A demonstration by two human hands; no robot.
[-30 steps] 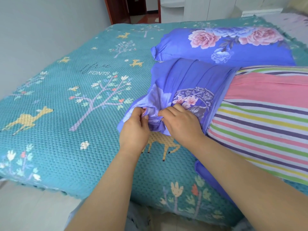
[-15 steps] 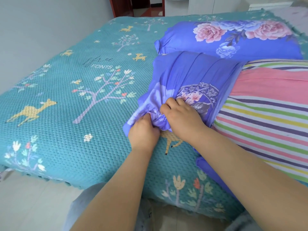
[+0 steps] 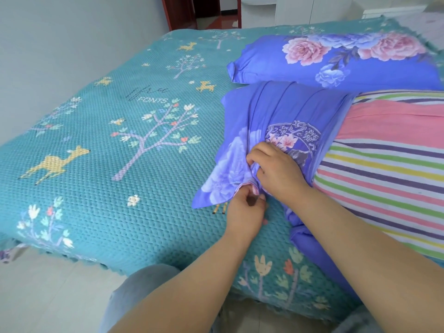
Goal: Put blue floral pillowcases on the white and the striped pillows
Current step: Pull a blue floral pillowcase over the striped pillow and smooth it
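Bedspread (image 3: 96,164), teal, tree and deer print. Striped pillow (image 3: 389,179) at right, far end sheathed in blue floral pillowcase (image 3: 276,116), bunched. Covered pillow (image 3: 336,61) beyond. Right hand (image 3: 276,171) clenching gathered pillowcase fabric atop pillow end. Left hand (image 3: 247,210) just below, pinching pillowcase hem at bedspread level.

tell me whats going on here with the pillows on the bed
A person is working a blue floral pillowcase onto a striped pillow on a teal bedspread. Only one end of the pillow is covered. The left hand pinches the case's edge and the right hand grips bunched fabric beside it. Behind them lies another pillow, already in its floral case.
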